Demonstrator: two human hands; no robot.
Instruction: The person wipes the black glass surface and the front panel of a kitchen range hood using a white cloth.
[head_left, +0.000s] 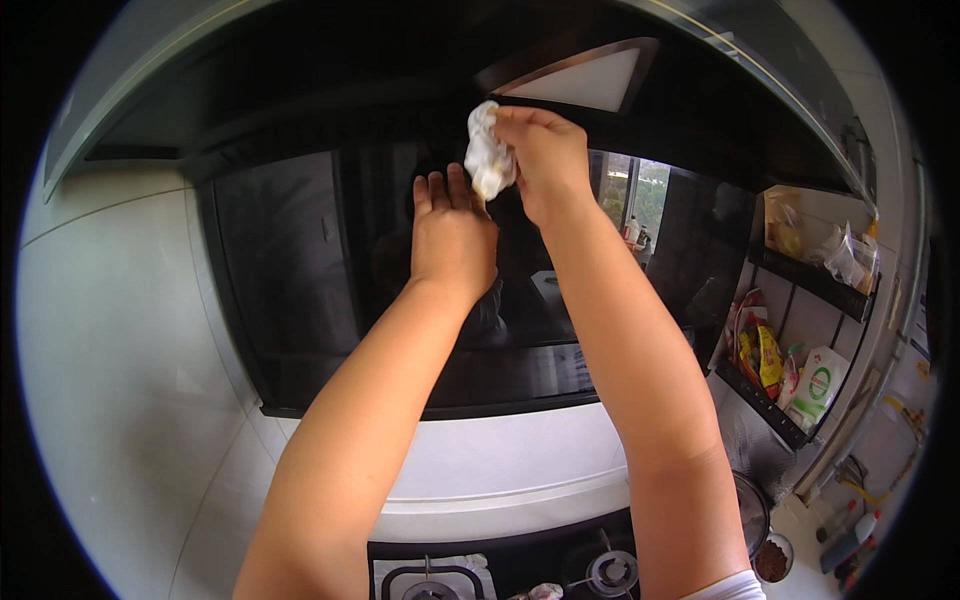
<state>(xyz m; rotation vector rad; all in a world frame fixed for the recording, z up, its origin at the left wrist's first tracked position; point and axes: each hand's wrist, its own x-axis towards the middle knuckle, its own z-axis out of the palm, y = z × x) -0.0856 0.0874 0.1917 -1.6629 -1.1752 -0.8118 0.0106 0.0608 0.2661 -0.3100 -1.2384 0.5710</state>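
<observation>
My right hand pinches a crumpled white wipe or tissue with some yellowish stains. It holds the wipe in front of the upper part of a glossy black range hood, just below a lit whitish panel in the hood's underside. To its left my left hand is raised with the palm toward the black glass and the fingers apart. Its fingertips lie close to the wipe's lower end; whether they touch it I cannot tell. The glass reflects a window and part of my body.
Below the hood is a gas hob with a foil-lined left burner and a right burner. A wall rack with bagged goods hangs at right. Beneath it are a pot, a small bowl and bottles. White tiled wall rises at left.
</observation>
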